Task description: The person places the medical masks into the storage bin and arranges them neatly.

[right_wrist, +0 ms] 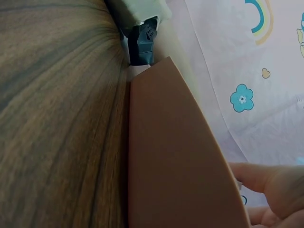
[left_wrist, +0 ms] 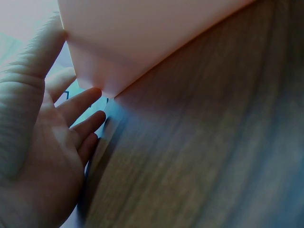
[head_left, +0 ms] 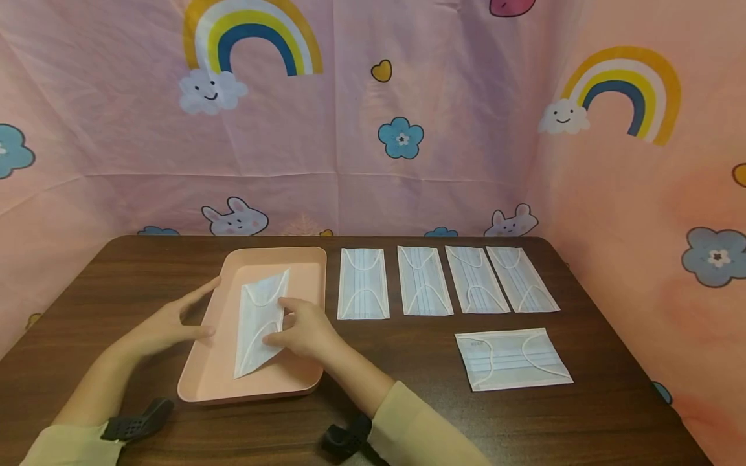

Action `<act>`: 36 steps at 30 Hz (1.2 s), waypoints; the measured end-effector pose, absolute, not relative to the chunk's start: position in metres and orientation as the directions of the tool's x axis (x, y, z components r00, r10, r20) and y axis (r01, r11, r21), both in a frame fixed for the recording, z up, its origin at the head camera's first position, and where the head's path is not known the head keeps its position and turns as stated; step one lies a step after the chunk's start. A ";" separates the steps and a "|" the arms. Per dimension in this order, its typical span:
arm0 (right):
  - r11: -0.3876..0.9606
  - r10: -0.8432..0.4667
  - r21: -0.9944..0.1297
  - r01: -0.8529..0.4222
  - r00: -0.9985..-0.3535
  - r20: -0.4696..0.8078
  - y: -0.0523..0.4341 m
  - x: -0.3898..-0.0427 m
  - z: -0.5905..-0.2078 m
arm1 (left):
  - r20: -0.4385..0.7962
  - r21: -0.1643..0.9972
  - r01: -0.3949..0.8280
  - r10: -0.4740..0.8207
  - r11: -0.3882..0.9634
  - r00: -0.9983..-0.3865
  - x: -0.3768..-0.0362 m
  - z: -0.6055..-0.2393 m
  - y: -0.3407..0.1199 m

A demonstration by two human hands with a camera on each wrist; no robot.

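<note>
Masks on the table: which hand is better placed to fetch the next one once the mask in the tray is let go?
Probably the right hand: it rests on the mask in the pink tray, on the side nearest the row of masks. The left hand touches the tray's far edge.

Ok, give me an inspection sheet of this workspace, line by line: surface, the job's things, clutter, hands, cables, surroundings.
Surface: dark wooden table, bare wood visible in front.
Job's things: pink tray at left holding one white face mask, lying askew; four masks in a row right of the tray; one more mask alone, nearer the front.
Clutter: nothing seen.
Hands: left hand open, fingers straight, at the tray's left rim; right hand rests on the mask in the tray, fingers on its right edge.
Cables: nothing seen; a black wrist mount on each arm.
Surroundings: pink cloth backdrop with rainbows, flowers and bunnies, behind and at right.
</note>
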State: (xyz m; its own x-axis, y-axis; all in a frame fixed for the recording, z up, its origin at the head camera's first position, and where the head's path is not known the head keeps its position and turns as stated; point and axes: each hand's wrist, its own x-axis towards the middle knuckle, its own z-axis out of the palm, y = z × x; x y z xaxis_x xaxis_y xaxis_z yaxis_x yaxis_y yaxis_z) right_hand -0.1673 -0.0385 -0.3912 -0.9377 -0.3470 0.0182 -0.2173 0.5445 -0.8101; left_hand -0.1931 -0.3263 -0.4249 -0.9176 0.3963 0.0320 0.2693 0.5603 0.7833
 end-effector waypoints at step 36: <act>0.761 -0.316 -0.615 -0.209 -0.946 -0.069 -0.059 -0.167 -0.399 | 0.025 0.788 0.259 0.392 0.558 -0.920 -0.191 -0.424 -0.324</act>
State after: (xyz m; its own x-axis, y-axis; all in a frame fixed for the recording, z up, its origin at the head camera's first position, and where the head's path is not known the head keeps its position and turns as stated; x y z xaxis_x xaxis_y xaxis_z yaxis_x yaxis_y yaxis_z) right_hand -0.1667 -0.0587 -0.3990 -0.9463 -0.3157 -0.0694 -0.2087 0.7606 -0.6147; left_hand -0.1910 -0.3242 -0.4244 -0.9195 0.3922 0.0245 0.2591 0.5580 0.7883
